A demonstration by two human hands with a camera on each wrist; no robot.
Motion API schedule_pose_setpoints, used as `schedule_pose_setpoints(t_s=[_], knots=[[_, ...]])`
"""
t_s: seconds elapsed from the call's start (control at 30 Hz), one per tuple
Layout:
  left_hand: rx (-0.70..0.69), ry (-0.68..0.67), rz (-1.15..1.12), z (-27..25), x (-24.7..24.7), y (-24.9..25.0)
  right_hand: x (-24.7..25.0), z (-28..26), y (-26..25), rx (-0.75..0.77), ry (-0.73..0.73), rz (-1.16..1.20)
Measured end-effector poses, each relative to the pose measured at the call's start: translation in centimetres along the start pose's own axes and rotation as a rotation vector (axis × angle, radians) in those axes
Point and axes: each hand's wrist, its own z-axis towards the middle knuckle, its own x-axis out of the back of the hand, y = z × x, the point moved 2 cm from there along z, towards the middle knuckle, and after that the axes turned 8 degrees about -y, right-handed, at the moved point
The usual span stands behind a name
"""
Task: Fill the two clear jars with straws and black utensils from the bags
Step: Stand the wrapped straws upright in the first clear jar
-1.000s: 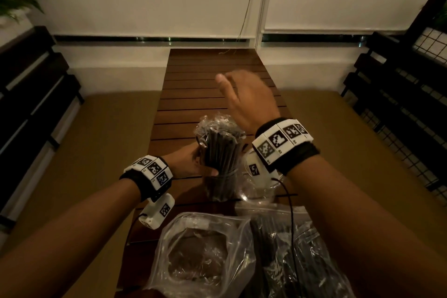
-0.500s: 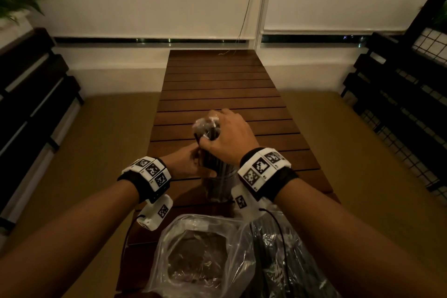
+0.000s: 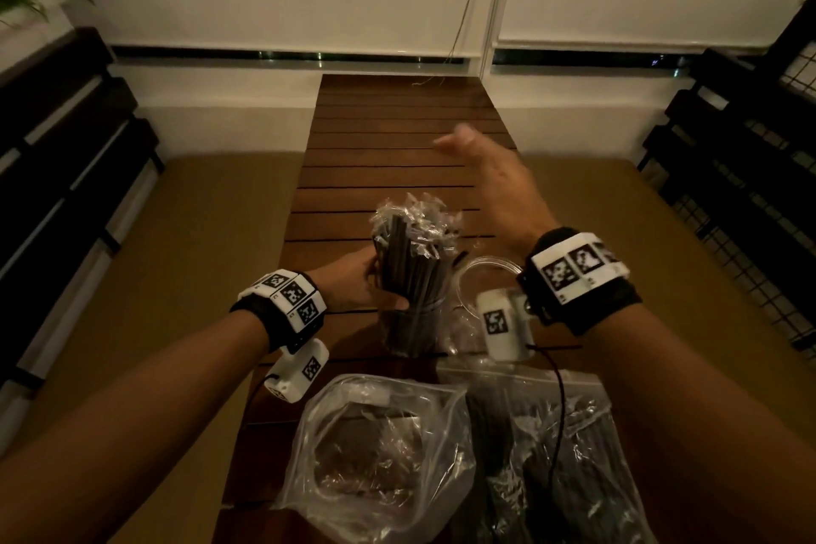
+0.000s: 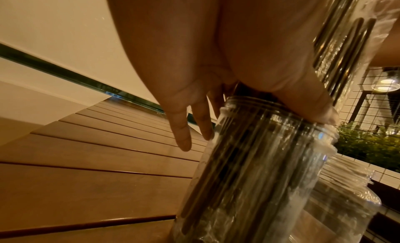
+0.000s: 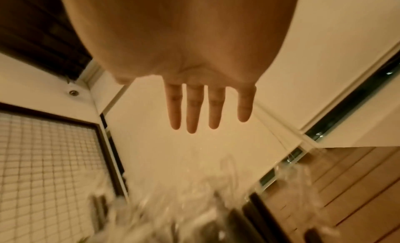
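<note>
Seen from the head camera, a person stands at a narrow slatted wooden desk [image 3: 397,137] running up the middle of the frame. At centre, the left hand [image 3: 353,285] holds a clear jar [image 3: 413,329] packed with dark straws [image 3: 408,261] in crinkled clear wrappers; its grip is closed around the bundle just above the jar's rim, thumb across the front, while two fingers hang loose beside the glass in the left wrist view. The right hand [image 3: 499,186] hovers above and to the right of the straws, fingers straight and spread, its grip apart and holding nothing. A second clear jar [image 3: 479,278] stands just right of the first, partly behind the right wrist. Along the bottom edge lie two clear plastic bags: the left bag [image 3: 379,455] looks nearly empty, the right bag [image 3: 552,455] holds dark items. The step appears to be settling the straws into the jar; doing it well probably means keeping the left hand steadying the bundle while the flat right palm presses the tops down evenly, so the jar does not tip. The dim light makes it hard to tell whether the right bag holds utensils or more straws, the second jar's contents are hidden, and the right wrist view is blurred at its bottom.
</note>
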Motion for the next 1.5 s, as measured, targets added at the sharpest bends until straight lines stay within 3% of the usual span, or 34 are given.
schedule_pose_setpoints(t_s=[0.07,0.17,0.23,0.37,0.5,0.77,0.9,1.03,1.1,1.2,1.4,1.5], knots=[[0.017,-0.003,-0.008,0.1,0.0,-0.4,0.7,-0.1,0.7,-0.052,0.014,-0.059],[0.018,-0.013,-0.018,0.0,-0.2,-0.2,-0.9,-1.5,2.2,-0.16,-0.26,-0.211],[0.014,-0.013,-0.032,-0.1,-0.2,0.1,-2.1,-2.3,2.8,-0.161,-0.342,-0.231],[0.023,-0.014,-0.037,-0.1,-0.3,0.1,-1.0,-2.3,4.0,-0.19,-0.135,-0.239],[0.027,-0.017,-0.047,-0.1,-0.3,-0.2,-0.7,-2.8,5.0,-0.223,-0.287,-0.476],[0.025,-0.024,-0.043,0.0,-0.2,0.0,-0.3,-1.5,3.5,-0.049,0.094,-0.287],[0.023,-0.031,-0.046,0.2,-0.2,-0.3,-1.9,-1.4,3.9,-0.133,-0.088,-0.363],[0.018,-0.036,-0.017,0.1,-0.3,0.0,-1.2,-1.3,1.3,-0.021,0.075,-0.238],[0.007,-0.038,-0.017,0.0,-0.3,0.5,-2.5,-0.8,0.7,0.021,-0.065,-0.279],[-0.013,-0.07,-0.027,-0.3,-0.4,1.0,-6.1,-0.5,2.1,-0.014,-0.349,-0.58],[0.021,-0.067,-0.029,-0.7,-0.5,1.4,-5.1,-0.9,2.4,-0.015,-0.413,-0.618],[0.048,-0.033,-0.025,-0.8,-0.2,0.7,-1.8,-3.2,1.7,0.015,-0.263,-0.473]])
